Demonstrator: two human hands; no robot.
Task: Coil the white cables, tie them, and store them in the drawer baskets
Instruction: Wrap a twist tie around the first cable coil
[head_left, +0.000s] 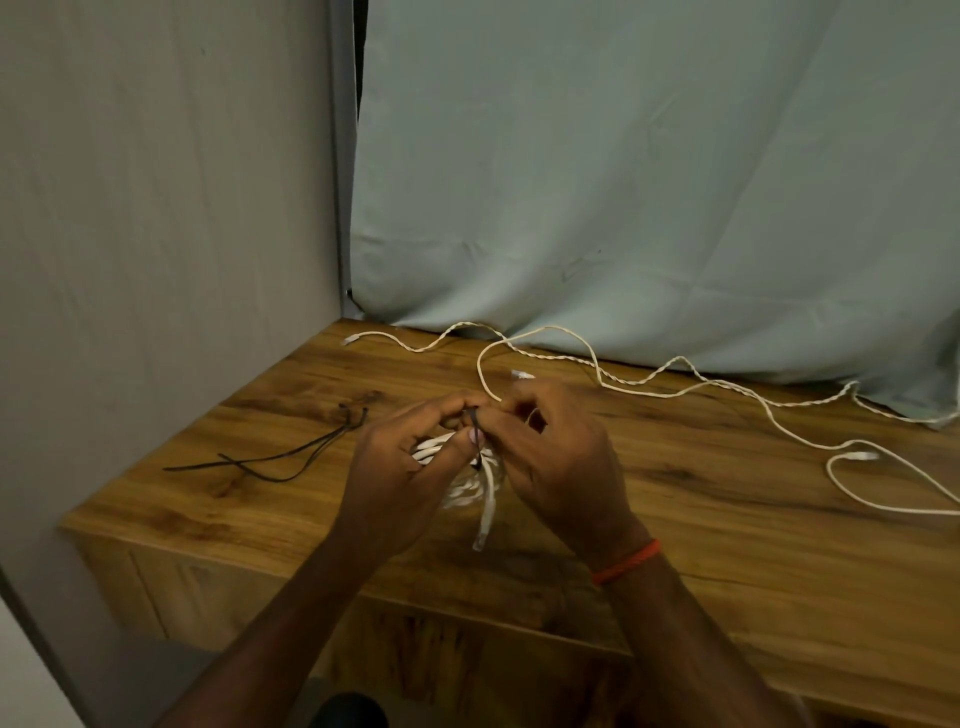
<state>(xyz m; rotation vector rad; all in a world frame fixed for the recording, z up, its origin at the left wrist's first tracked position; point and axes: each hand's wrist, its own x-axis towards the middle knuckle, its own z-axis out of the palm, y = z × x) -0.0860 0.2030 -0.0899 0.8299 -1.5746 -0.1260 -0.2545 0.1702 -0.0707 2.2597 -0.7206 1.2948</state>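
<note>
A coiled white cable (480, 475) is held above the wooden desk top (701, 519) between both hands, one plug end hanging down toward me. My left hand (400, 467) grips the coil from the left. My right hand (556, 457) pinches a black tie (475, 434) that wraps the coil at its top. Much of the coil is hidden behind the fingers. A long loose white cable (675, 387) snakes over the back of the desk from left to right. Another white cable (852, 480) loops at the right edge.
Two spare black ties (291, 452) lie crossed on the desk to the left. A pale green cloth (623, 182) hangs behind the desk, a grey wall panel (156, 234) stands at the left. Drawer fronts (208, 592) show below the desk edge, closed.
</note>
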